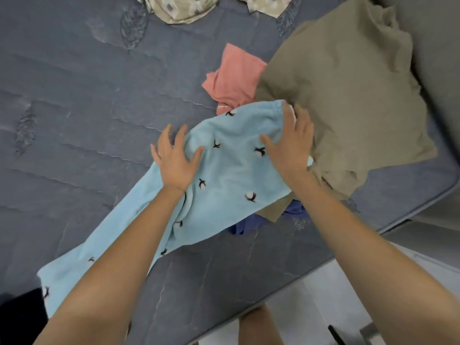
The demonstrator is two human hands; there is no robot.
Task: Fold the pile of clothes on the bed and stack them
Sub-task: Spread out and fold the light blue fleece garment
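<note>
While pressing flat on the pale blue garment [224,175], spreads the fingers of both hands. Left hand [175,161] rests on the garment's left edge, right hand [291,143] near its far right corner; both released, curled round no cloth.

Lies on the grey-blue bed [74,95] with the long axis on a diagonal: wide end pointing far right, narrow leg end trailing to the near left, close to the bed's near edge. Carries small dark-and-white motifs. Overlaps at the wide end an olive cloth [348,95] on the right and the near end of a pink garment [236,78] just beyond. Covers part of a dark blue cloth [244,225] on the near right side. Keeps well apart from a patterned beige cloth [179,8] at the far edge.
</note>
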